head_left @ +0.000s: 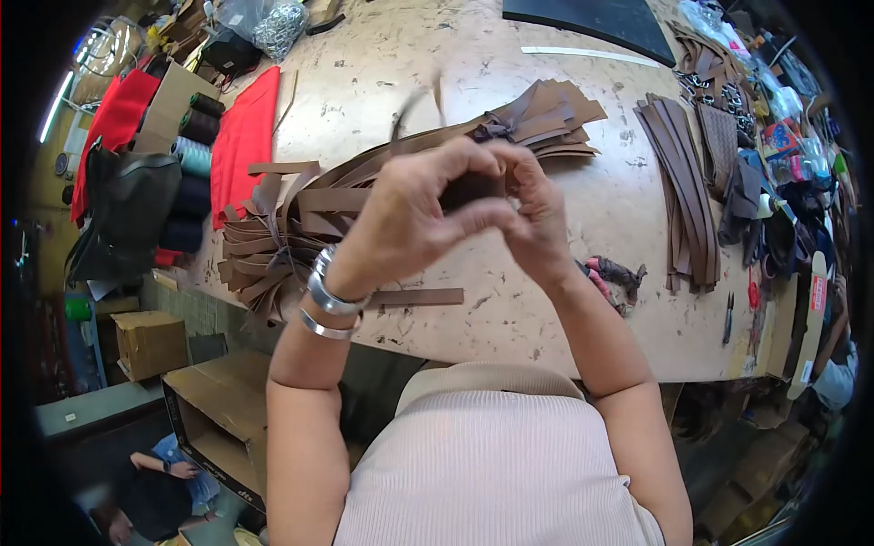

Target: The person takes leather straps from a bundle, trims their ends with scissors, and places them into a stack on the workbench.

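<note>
Our left hand [410,205] meets our right hand [539,214]; we cannot tell what they pinch. Bundled brown strips [332,200] near the worktop's [410,335] left edge look light, pliable, best gripped mid-bundle.

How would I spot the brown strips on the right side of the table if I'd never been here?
On the big pale worktable, look right, past the right hand. A flat pile of long brown strips lies there, running toward the near edge. Unlike the tied strips across the middle, it shows no tie.
</note>
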Demonstrator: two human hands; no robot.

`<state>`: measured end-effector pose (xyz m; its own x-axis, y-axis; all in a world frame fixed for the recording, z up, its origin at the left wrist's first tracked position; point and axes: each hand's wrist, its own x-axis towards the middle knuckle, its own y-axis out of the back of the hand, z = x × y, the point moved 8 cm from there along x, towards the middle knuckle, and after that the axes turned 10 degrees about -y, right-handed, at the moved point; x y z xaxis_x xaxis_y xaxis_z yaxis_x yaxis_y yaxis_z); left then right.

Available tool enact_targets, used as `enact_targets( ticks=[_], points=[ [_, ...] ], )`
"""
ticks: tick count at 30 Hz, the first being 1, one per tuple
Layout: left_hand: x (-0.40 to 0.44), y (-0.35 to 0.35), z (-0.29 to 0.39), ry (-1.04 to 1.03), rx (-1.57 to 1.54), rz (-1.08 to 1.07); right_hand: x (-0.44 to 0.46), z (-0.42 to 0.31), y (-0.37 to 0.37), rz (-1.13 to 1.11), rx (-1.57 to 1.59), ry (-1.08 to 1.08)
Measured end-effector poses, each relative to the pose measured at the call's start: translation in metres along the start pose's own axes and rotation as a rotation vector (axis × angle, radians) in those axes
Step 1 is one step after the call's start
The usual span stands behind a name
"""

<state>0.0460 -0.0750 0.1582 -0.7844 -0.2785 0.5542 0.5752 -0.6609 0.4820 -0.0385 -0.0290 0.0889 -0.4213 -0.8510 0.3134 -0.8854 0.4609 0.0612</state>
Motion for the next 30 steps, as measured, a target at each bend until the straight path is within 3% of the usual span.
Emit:
enact_targets(
  ticks=[2, 5, 7, 8, 10, 12, 16, 19, 23, 24, 28, 29, 30],
  points=[
    [-0.014, -0.004, 0.002, -0.133, 0.503, -0.033, -0.002, 0.009, 0.016, -0.004, -0.16, -0.013],
    [-0.037, -0.015, -0.025, 0.072, 0.371, -0.049, -0.005, -0.007, 0.022, -0.095, -0.139, -0.081],
    [-0.036, -0.022, -0.017, 0.008, 0.329, -0.031, -0.014, -0.008, 0.002, -0.325, -0.025, -0.212],
    [-0.035, -0.024, -0.012, -0.019, 0.313, -0.018, -0.016, -0.022, -0.005, -0.295, -0.107, -0.036],
    [-0.034, -0.022, -0.005, -0.086, 0.339, -0.002, -0.017, -0.017, -0.002, -0.23, -0.377, 0.029],
    [-0.037, -0.014, -0.004, -0.091, 0.465, 0.006, -0.017, -0.028, 0.027, 0.058, -0.488, 0.133],
    [-0.072, 0.024, -0.051, 0.086, 0.772, 0.033, -0.022, -0.016, 0.107, 0.356, -0.291, -0.099],
    [-0.084, 0.024, -0.071, 0.074, 0.853, -0.032, -0.035, 0.001, 0.141, 0.474, -0.142, -0.163],
    [-0.087, 0.018, -0.079, 0.036, 0.935, 0.014, -0.059, 0.019, 0.213, 0.815, 0.303, -0.096],
    [-0.084, 0.019, -0.078, 0.017, 0.984, 0.04, -0.061, 0.015, 0.229, 0.729, 0.351, -0.031],
    [-0.082, 0.014, -0.087, 0.056, 1.025, -0.082, -0.092, 0.029, 0.286, 0.945, 0.602, -0.091],
    [-0.085, 0.017, -0.097, 0.088, 1.049, -0.125, -0.107, 0.036, 0.308, 1.053, 0.538, -0.147],
    [-0.083, 0.019, -0.098, 0.091, 1.045, -0.1, -0.115, 0.038, 0.321, 0.996, 0.567, -0.119]
  ],
)
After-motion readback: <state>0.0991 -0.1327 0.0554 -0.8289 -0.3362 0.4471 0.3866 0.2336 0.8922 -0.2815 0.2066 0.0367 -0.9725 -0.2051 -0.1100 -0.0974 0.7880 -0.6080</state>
